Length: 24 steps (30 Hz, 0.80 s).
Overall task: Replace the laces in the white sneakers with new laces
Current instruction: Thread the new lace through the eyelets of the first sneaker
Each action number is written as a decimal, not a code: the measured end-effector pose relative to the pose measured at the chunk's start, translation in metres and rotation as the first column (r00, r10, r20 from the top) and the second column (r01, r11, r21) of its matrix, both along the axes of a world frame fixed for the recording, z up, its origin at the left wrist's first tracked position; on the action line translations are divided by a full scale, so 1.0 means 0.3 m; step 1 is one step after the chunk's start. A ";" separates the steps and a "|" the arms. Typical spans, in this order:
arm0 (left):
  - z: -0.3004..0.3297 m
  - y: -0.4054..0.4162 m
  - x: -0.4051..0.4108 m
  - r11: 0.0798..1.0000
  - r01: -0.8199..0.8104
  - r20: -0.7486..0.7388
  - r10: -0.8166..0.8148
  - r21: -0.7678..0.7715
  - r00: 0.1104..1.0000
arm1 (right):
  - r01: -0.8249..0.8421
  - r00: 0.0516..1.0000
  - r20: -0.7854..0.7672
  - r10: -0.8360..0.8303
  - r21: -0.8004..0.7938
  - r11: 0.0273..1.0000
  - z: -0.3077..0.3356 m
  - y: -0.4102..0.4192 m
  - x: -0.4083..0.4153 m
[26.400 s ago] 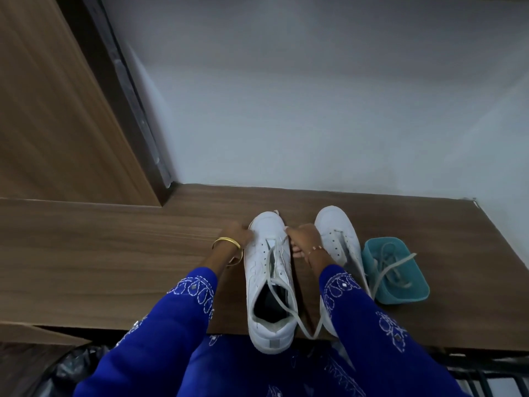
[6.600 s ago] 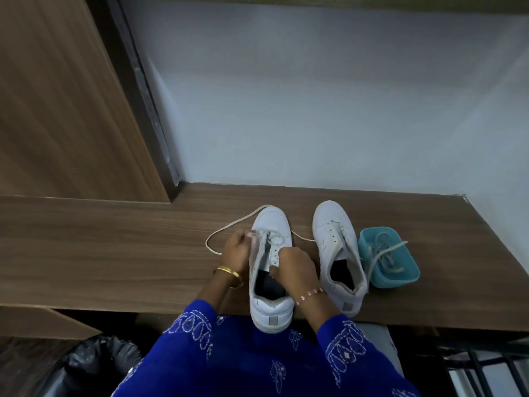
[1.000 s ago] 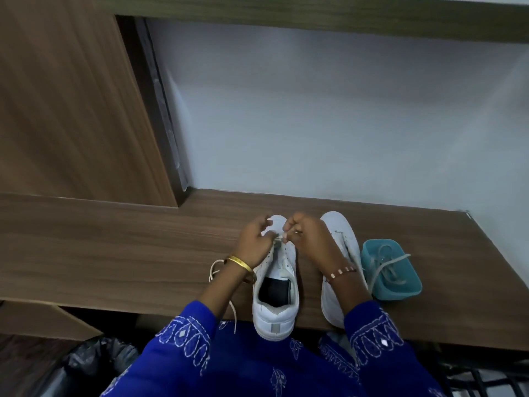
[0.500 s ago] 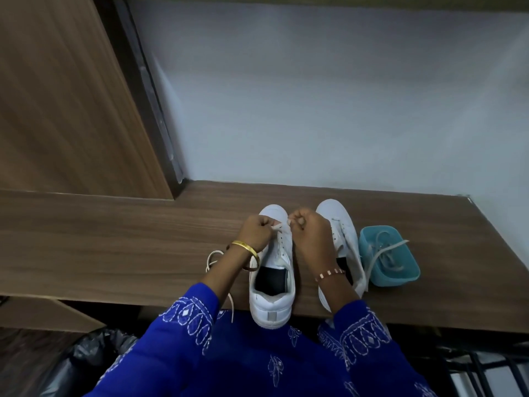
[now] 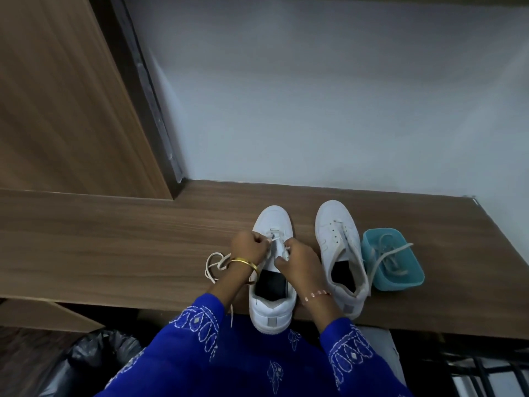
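**Both hands pinch a lace over the left sneaker**

Head view: Two white sneakers stand side by side on a wooden desk point(image 5: 114, 247), toes toward the wall, heels at the near edge. The left sneaker point(image 5: 272, 310) lies between the person's forearms; the heel overhangs the desk edge slightly. The left hand point(image 5: 249, 247), with a gold bangle point(image 5: 243, 263) on its wrist, is curled above the eyelets and pinches a white lace point(image 5: 213, 266) at the shoe's left side. The right hand point(image 5: 299, 260), with a thin bracelet point(image 5: 316, 295) on its wrist, is curled too, its fingertips pinching the lace at the right side of the tongue. Slack lace loops on the desk just left of the left wrist, and one end hangs over the near edge.

The right sneaker point(image 5: 340, 253) stands just beside the right hand, untouched, its eyelets showing. Touching its right side sits a teal tub point(image 5: 400, 282) with more laces point(image 5: 389, 259) inside, one strand draped over the rim. Blue embroidered sleeves point(image 5: 194, 325) fill the bottom of the view, and a dark bin bag point(image 5: 94, 353) shows under the desk at the left.
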<state>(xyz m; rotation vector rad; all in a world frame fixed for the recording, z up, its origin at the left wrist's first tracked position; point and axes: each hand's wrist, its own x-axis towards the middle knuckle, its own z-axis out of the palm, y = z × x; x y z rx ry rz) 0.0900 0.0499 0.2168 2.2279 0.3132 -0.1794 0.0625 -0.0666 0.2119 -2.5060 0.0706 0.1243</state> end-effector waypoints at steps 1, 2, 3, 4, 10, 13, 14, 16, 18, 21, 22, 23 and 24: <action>0.003 -0.006 -0.002 1.000 -0.002 0.012 0.002 0.025 1.000 | -0.006 1.000 0.007 0.006 0.010 1.000 0.000 -0.003 -0.003; 0.003 -0.015 0.001 0.999 0.006 0.023 -0.007 0.053 1.000 | -0.006 1.000 0.010 0.006 0.019 1.000 -0.003 -0.010 -0.004; 0.004 -0.022 0.004 0.995 0.020 0.031 -0.023 0.095 0.999 | -0.007 1.000 0.013 0.006 0.029 1.000 -0.008 -0.015 -0.003; 0.007 -0.029 0.006 0.989 0.038 0.041 -0.044 0.142 0.998 | -0.003 1.000 0.015 0.003 0.038 0.999 -0.012 -0.018 -0.002; 0.021 -0.050 0.005 0.917 0.123 0.051 -0.153 0.379 0.987 | 0.015 1.000 0.009 -0.016 0.100 0.995 -0.028 -0.028 0.004; 0.028 -0.050 0.012 0.901 0.142 0.054 -0.180 0.410 0.982 | 0.020 1.000 0.008 -0.021 0.136 0.990 -0.033 -0.033 0.003; 0.029 -0.047 0.018 0.899 0.148 0.050 -0.185 0.412 0.982 | 0.022 1.000 0.009 -0.023 0.148 0.989 -0.031 -0.035 0.002; 0.033 -0.045 0.028 0.886 0.177 0.032 -0.211 0.429 0.977 | 0.034 0.999 0.006 -0.036 0.183 0.983 -0.026 -0.044 0.002; 0.036 -0.045 0.038 0.867 0.207 0.026 -0.245 0.453 0.969 | 0.057 0.998 -0.001 -0.058 0.226 0.973 -0.024 -0.053 0.007; 0.020 -0.056 0.036 0.858 0.215 0.033 -0.259 0.466 0.965 | 0.071 0.997 -0.015 -0.069 0.249 0.966 -0.022 -0.062 0.013; 0.008 -0.060 0.032 0.867 0.200 0.041 -0.245 0.455 0.969 | 0.064 0.998 -0.015 -0.062 0.249 0.966 -0.020 -0.064 0.013; -0.003 -0.067 0.028 0.886 0.172 0.054 -0.215 0.430 0.975 | 0.055 0.999 -0.015 -0.053 0.247 0.968 -0.020 -0.068 0.013; -0.015 -0.070 0.024 0.911 0.131 0.068 -0.171 0.391 0.983 | 0.044 0.999 -0.013 -0.042 0.245 0.969 -0.019 -0.069 0.011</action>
